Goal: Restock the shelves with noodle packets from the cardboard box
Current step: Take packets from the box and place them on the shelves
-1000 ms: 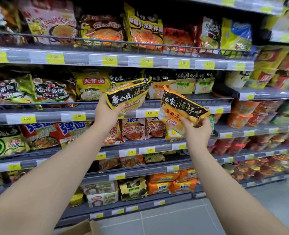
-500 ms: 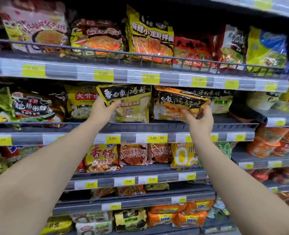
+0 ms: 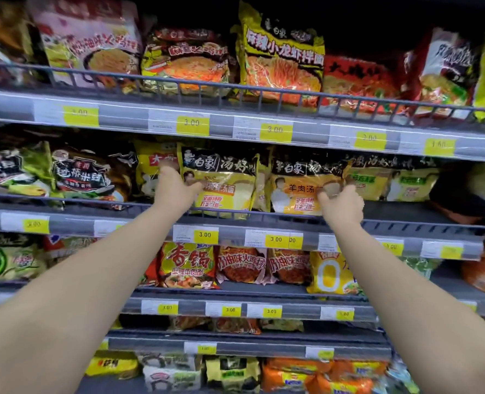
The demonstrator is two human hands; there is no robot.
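On my feed the shelving (image 3: 292,312) fills the whole view, its grey tiers crowded with bagged noodles from edge to edge. The top shelf (image 3: 122,120) carries a row of large packs behind a wire rail (image 3: 264,93), with a tall yellow pack (image 3: 281,58) near the middle of them. Both bare forearms reach up and forward from the lower corners towards the second shelf (image 3: 76,223), the one just below.

Two matching noodle packets stand upright side by side there, each black across the top and yellow beneath. The left packet (image 3: 221,180) sits just beside a red-bannered pack (image 3: 153,163). The right packet (image 3: 295,186) is next to it, their side edges touching or nearly so, and similar packs (image 3: 406,180) are lined up to its right. The lower edges of both packets meet the shelf's front lip. I cannot tell whether they rest fully on the shelf board.

The left hand (image 3: 176,186) grips the left packet at its left edge, with the thumb laid across the front and the fingers curled around behind. The right hand (image 3: 342,206) pinches the right packet at its lower right part, thumb on the front face and the other fingers bent at the packet's edge. Small yellow price tags (image 3: 205,234) marked 3.00 run along the shelf fronts.
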